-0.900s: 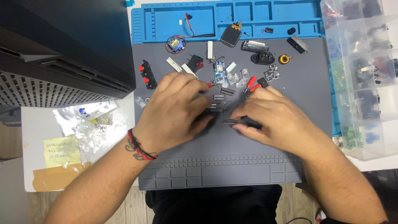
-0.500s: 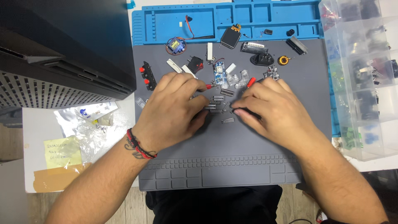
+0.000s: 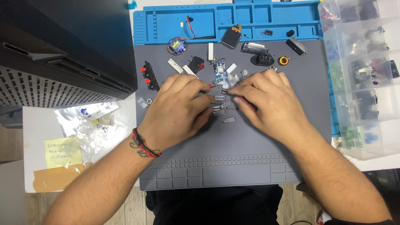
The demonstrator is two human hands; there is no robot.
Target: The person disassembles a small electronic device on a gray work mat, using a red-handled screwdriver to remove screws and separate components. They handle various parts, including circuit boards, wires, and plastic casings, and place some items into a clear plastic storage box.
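Observation:
Both my hands rest on a grey work mat (image 3: 250, 166), on either side of several small black chips (image 3: 221, 111). My left hand (image 3: 179, 109), with a red and black band at the wrist, pinches a thin red-tipped part (image 3: 211, 86) between thumb and forefinger. My right hand (image 3: 268, 104) lies palm down with its fingertips curled at the chips, touching one black chip (image 3: 225, 91). Whatever is under the right palm is hidden. A small blue circuit board (image 3: 219, 73) lies just beyond the fingertips.
A blue parts tray (image 3: 271, 21) borders the mat's far edge, with a blue servo (image 3: 177, 46), a display module (image 3: 231, 37), a black socket (image 3: 262, 59) and a copper coil (image 3: 283, 60) nearby. A clear compartment box (image 3: 366, 75) stands right, a black machine (image 3: 62, 50) left, plastic bags and a yellow note (image 3: 62, 150) below it.
My right hand has moved up and left toward the chips, and the thin dark tool seen in it earlier is out of sight. The left hand stays put, now pinching the red-tipped part.

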